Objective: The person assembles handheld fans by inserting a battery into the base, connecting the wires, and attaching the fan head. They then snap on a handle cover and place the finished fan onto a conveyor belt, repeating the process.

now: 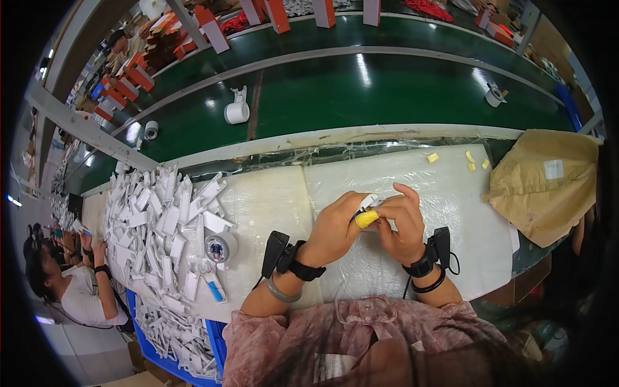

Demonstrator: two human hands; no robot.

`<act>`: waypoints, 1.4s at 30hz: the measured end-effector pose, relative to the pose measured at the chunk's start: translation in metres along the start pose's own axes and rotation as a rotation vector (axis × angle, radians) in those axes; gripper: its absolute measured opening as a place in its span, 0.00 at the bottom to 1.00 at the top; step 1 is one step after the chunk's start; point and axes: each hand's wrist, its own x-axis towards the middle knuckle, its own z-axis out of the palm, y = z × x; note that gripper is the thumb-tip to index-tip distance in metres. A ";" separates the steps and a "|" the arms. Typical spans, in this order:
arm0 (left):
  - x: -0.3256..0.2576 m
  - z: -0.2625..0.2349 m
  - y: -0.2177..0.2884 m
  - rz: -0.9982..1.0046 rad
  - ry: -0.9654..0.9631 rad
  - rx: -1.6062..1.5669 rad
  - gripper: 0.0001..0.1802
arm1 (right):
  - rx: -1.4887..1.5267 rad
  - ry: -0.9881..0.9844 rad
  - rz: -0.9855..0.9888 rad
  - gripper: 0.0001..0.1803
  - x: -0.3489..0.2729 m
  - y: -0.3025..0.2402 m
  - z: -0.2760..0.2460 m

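Note:
Over the middle of the worktable, my left hand (336, 227) grips a small white plastic part (369, 202), with a bit of blue showing beside it. A bright yellow piece (367, 219) sits at the tip of my left thumb; whether it is a finger cover or a separate piece I cannot tell. My right hand (401, 222) meets the left from the right side, thumb and fingers pinched close to the yellow piece and one finger raised. What lies between the right fingertips is hidden. Both wrists wear black strapped devices.
White plastic parts (155, 222) are heaped at left, beside a round white housing (221, 248). Below stands a blue bin (217, 335) of similar parts. Small yellow pieces (432, 157) and a brown paper bag (541, 184) lie right. A green conveyor (309, 90) runs beyond; a person (80, 284) works at left.

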 end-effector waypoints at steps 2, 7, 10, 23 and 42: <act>0.000 0.000 0.000 -0.002 -0.010 0.013 0.14 | 0.007 -0.003 0.006 0.13 0.000 -0.001 0.000; 0.001 -0.002 0.001 -0.036 -0.037 -0.078 0.13 | 0.023 -0.015 0.000 0.13 0.001 0.001 -0.001; 0.002 -0.003 0.006 -0.127 -0.062 -0.176 0.13 | 0.033 -0.021 -0.001 0.13 0.001 0.002 -0.002; 0.004 -0.010 0.000 -0.017 -0.123 -0.046 0.19 | 0.065 -0.050 -0.009 0.13 0.005 0.002 -0.003; 0.002 -0.001 -0.008 0.057 0.012 0.069 0.12 | -0.018 -0.010 0.052 0.12 0.002 -0.005 -0.001</act>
